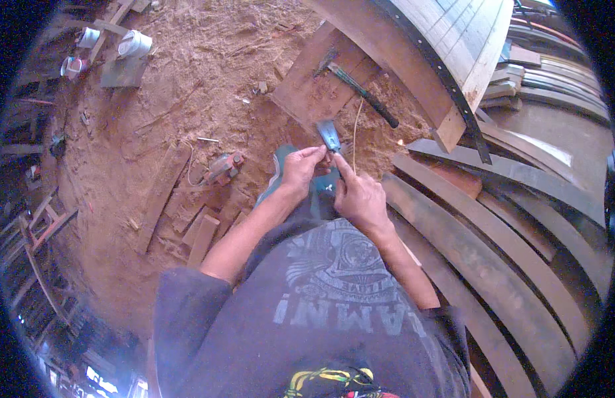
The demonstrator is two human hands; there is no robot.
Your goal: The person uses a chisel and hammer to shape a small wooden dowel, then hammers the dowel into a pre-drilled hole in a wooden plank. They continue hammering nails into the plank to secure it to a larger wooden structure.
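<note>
My left hand (305, 170) is closed, its fingertips pinching the narrow lower end of a flat blue blade (328, 134) that widens at its far end. My right hand (362, 199) is also closed around that end, with the index finger stretched along it. Fingers hide the lower part, so I cannot tell whether a handle is there. Just beyond the blade a hammer (365, 95) with a dark handle lies across a brown board (306, 74). A thin pale cord or strip (355, 136) runs beside the blade.
A curved planked wooden structure (447, 40) with a dark edge strip rises at far right. Long curved timbers (483, 249) lie to my right. A red power tool (224, 167) and loose boards (164, 199) rest on sawdust-covered ground at left. White buckets (135, 44) stand farther off.
</note>
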